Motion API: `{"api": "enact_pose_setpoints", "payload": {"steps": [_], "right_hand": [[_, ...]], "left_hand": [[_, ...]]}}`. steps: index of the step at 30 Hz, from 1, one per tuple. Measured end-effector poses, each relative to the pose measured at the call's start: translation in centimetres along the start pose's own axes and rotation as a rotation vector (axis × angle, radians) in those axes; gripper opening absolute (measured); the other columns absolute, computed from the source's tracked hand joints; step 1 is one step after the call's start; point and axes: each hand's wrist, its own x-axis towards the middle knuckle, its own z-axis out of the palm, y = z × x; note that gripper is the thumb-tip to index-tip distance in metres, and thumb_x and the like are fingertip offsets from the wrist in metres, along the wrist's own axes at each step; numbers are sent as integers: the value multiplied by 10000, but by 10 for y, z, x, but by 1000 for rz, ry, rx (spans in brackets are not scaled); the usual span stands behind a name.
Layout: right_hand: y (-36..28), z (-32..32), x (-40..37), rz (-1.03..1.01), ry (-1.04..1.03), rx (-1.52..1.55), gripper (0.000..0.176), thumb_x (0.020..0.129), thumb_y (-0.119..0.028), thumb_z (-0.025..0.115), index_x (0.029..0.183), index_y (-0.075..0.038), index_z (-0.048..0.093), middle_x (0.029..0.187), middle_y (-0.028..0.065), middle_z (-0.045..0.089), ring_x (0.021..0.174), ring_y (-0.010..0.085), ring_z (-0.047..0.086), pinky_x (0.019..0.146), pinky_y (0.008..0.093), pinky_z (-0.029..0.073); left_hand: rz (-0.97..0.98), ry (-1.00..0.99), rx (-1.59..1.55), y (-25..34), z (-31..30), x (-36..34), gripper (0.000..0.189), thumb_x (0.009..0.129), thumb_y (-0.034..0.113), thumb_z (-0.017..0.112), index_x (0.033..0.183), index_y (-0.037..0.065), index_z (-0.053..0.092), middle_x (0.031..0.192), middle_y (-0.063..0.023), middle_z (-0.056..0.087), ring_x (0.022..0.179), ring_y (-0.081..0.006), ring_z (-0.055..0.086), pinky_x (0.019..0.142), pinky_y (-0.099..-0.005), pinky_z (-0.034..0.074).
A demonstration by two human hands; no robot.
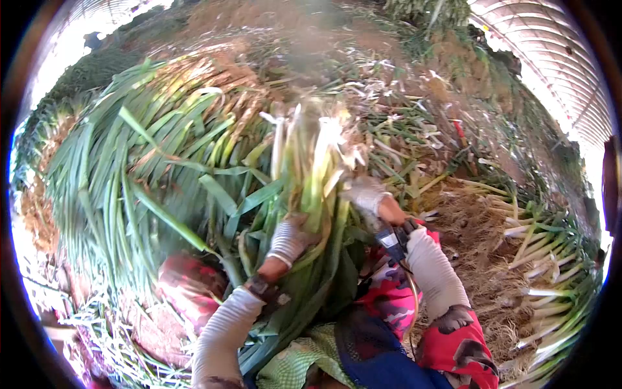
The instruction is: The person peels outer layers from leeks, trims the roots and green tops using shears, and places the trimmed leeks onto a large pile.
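Observation:
My left hand (291,238), in a pale glove, is wrapped round a bunch of green onions (314,175), whose white ends point up and away from me. The long green leaves hang down over my lap. Beside the bunch, to its right, my gloved right hand (366,194) is blurred; its fingers cannot be made out, nor whether they touch the stalks. A small black and white device (392,243) with a cable sits at my right wrist. Under and left of my left hand spreads a large heap of green onions (123,188).
On the right lies a row of green onions (547,292) with pale roots (479,279) towards me. Loose leaves and trimmings (414,136) litter the ground ahead. More greens are piled at the back beneath an arched roof (544,48). A patterned green cloth (304,360) covers my lap.

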Motion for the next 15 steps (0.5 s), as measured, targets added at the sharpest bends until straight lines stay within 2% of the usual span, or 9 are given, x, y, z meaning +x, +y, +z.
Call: {"api": "enact_pose_setpoints", "payload": {"steps": [2, 4, 5, 6, 10, 11, 12, 14, 15], "right_hand": [[18, 9, 5, -50, 69, 50, 346, 771, -273, 590, 1061, -83, 577, 771, 132, 551, 719, 248, 553, 649, 347, 477], [18, 23, -6, -224, 59, 71, 510, 754, -269, 632, 1182, -32, 487, 818, 155, 569, 719, 256, 560, 653, 353, 486], [-32, -7, -57, -250, -80, 309, 610, 745, -272, 657, 1231, 17, 429, 835, 170, 578, 728, 262, 567, 663, 358, 489], [-23, 22, -44, -240, -219, 192, 729, 745, -273, 681, 1278, 71, 322, 844, 167, 585, 732, 268, 577, 676, 356, 496], [-66, -16, -55, -203, -193, 223, 493, 740, -291, 701, 1008, 56, 475, 759, 150, 585, 749, 253, 586, 697, 351, 492], [-69, -21, -46, -142, -68, 299, 470, 733, -302, 708, 961, 45, 488, 746, 151, 579, 753, 254, 585, 707, 353, 489], [-68, -12, -37, -227, -141, 315, 479, 731, -312, 712, 959, 44, 487, 743, 165, 581, 736, 269, 588, 693, 362, 488], [-63, 28, -14, -398, -283, 338, 497, 726, -332, 719, 955, 42, 484, 736, 193, 585, 702, 298, 596, 665, 380, 488], [-71, 32, -12, -480, -354, 352, 507, 724, -342, 722, 953, 42, 483, 733, 207, 587, 685, 312, 600, 651, 389, 488]], "left_hand": [[-47, 14, 56, 20, -4, -9, 602, 617, 131, 793, 1148, -38, 564, 1057, -157, 632, 950, -220, 602, 887, -291, 441], [-36, 0, 16, 21, -10, -8, 592, 645, 147, 786, 1162, -30, 558, 1068, -159, 633, 954, -211, 604, 892, -293, 442], [-21, -26, 32, 14, -14, -4, 537, 677, 186, 758, 1145, -3, 577, 1025, -165, 640, 919, -226, 614, 862, -305, 454], [-7, -53, 47, 8, -20, 1, 486, 708, 226, 729, 1129, 23, 595, 982, -170, 647, 885, -240, 623, 833, -317, 466], [-222, -55, -54, 4, -73, 33, 165, 794, 153, 662, 930, 66, 696, 776, -56, 686, 699, -101, 626, 654, -250, 506], [-75, 208, 218, -22, -85, 49, 133, 776, 143, 659, 891, 92, 701, 689, -27, 672, 618, -90, 614, 583, -269, 506], [42, 356, 259, -77, -101, 77, 132, 748, 188, 664, 838, 98, 698, 680, -59, 666, 601, -159, 630, 582, -297, 509], [-227, 422, 708, -66, -142, 97, 307, 714, 272, 664, 977, 115, 652, 847, -146, 657, 757, -323, 634, 692, -386, 507], [-167, 464, 797, -68, -152, 103, 286, 728, 217, 613, 994, 111, 619, 895, -169, 641, 795, -339, 628, 719, -436, 496]]}}
